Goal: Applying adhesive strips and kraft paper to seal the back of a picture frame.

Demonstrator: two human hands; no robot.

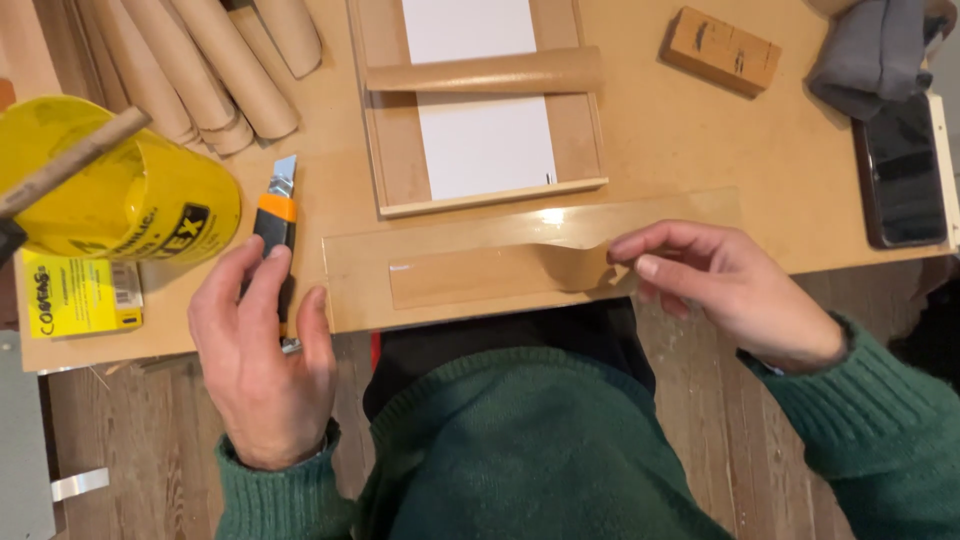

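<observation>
My left hand (262, 360) lies over the black handle of an orange and black utility knife (277, 208), fingers curled around it. The blade points away from me on the brown board table (660, 130). My right hand (725, 290) pinches the curled-up end of a thin brown strip (480, 275). That strip lies along a long clear glossy strip (520, 235) set across the table's near edge. The brown strip's right end is lifted and folded; the rest lies flat.
A yellow can (120, 190) with a wooden stick stands at left, above a yellow card (75, 295). Cardboard tubes (210, 70) lie at the back left. A wooden frame (385, 150) holds white paper and a tube. A wooden block (722, 50), grey cloth (875, 55) and phone (903, 175) sit at right.
</observation>
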